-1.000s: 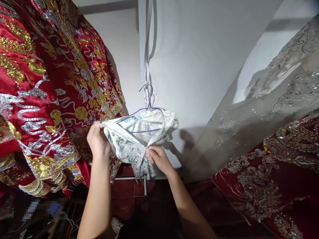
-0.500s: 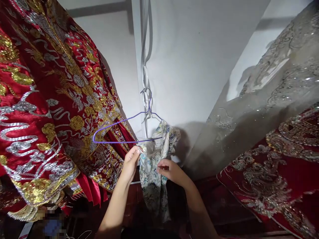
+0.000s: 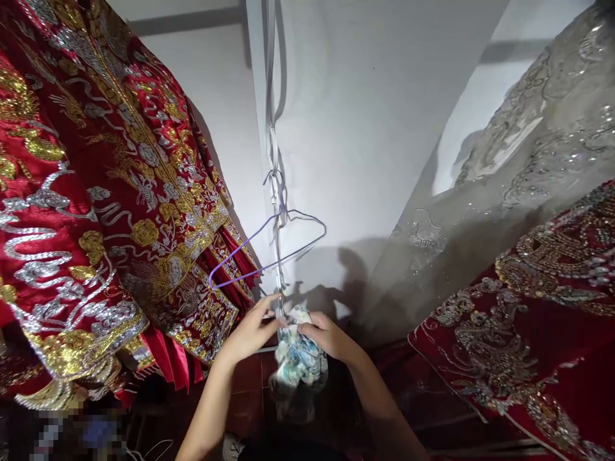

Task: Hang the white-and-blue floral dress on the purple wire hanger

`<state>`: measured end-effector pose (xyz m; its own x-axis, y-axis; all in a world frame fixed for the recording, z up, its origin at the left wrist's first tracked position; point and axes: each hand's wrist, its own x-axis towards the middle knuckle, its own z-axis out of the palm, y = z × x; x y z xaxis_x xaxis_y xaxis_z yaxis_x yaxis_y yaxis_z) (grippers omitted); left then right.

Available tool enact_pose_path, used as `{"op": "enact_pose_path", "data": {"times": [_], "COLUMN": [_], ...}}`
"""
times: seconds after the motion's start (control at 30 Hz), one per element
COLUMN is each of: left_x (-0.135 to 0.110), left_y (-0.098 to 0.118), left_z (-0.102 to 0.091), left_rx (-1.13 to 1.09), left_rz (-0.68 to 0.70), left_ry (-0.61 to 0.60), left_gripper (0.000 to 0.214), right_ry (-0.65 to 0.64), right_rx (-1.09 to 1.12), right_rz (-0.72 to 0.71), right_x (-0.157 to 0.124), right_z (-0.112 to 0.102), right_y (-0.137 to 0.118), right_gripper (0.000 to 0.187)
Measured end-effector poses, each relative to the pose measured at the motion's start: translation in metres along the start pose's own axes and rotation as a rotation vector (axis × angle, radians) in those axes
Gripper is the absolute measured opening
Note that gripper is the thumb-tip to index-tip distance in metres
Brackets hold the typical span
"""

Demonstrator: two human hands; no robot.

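Both my hands hold a white cloth with a blue-green flower print [image 3: 298, 362], bunched up below a bare purple wire hanger [image 3: 269, 246]. My left hand [image 3: 250, 330] pinches the cloth's upper left edge with its fingers closed. My right hand [image 3: 323, 334] grips the top of the bundle from the right. The hanger hangs tilted from a white cord [image 3: 275, 160] that runs down the wall corner. The rest of the cloth droops between my forearms.
A red robe with gold and silver embroidery [image 3: 96, 205] hangs close on the left. A sheer beaded grey fabric [image 3: 519, 166] and another red embroidered garment [image 3: 528, 320] fill the right. White walls [image 3: 375, 115] meet behind the hanger. Dark red floor tiles [image 3: 250, 378] lie below.
The printed cloth has come off the purple hanger and dropped lower, gathered into a bundle in both hands. The bare hanger has swung up and tilted. My left hand moved right, toward my right hand.
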<state>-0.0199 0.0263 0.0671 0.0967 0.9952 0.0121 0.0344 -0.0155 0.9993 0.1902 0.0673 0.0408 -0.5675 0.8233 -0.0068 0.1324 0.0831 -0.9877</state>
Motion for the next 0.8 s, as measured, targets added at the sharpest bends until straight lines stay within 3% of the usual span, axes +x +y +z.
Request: {"op": "enact_pose_path", "data": {"times": [0.1, 0.17, 0.23, 0.33, 0.47, 0.57, 0.67, 0.73, 0.8], "left_x": [-0.015, -0.027, -0.037, -0.048, -0.055, -0.057, -0.055, -0.049, -0.038], "left_y": [-0.015, -0.025, -0.032, -0.031, -0.01, 0.013, 0.032, 0.041, 0.05], "left_z": [0.009, 0.017, 0.02, 0.01, -0.016, -0.037, -0.062, -0.078, -0.092], "left_rx": [-0.058, -0.041, 0.047, 0.183, 0.208, 0.414, 0.738, 0.88, 0.949], "left_rz": [-0.05, -0.091, -0.08, 0.008, 0.094, 0.079, -0.057, -0.155, -0.15], "left_ry": [-0.105, -0.145, -0.158, -0.047, 0.089, -0.021, -0.18, -0.178, -0.125], "left_gripper": [0.038, 0.03, 0.027, 0.029, 0.03, 0.03, 0.031, 0.031, 0.027], "right_ry": [-0.218, -0.265, -0.241, -0.072, 0.178, 0.233, 0.328, 0.356, 0.324], "right_rx": [0.027, 0.017, -0.02, -0.062, -0.269, -0.478, -0.546, -0.555, -0.569], "right_rz": [-0.002, -0.062, -0.134, -0.241, -0.34, -0.348, -0.353, -0.341, -0.313], "right_x": [0.002, 0.005, 0.011, 0.03, 0.066, 0.081, 0.079, 0.072, 0.064], "right_z": [-0.014, -0.029, -0.046, -0.06, -0.052, -0.046, -0.057, -0.071, -0.083], "right_y": [-0.023, -0.051, -0.081, -0.106, -0.084, -0.057, -0.046, -0.048, -0.054], "right_gripper": [0.015, 0.01, 0.008, 0.016, 0.031, 0.031, 0.041, 0.044, 0.046]}}
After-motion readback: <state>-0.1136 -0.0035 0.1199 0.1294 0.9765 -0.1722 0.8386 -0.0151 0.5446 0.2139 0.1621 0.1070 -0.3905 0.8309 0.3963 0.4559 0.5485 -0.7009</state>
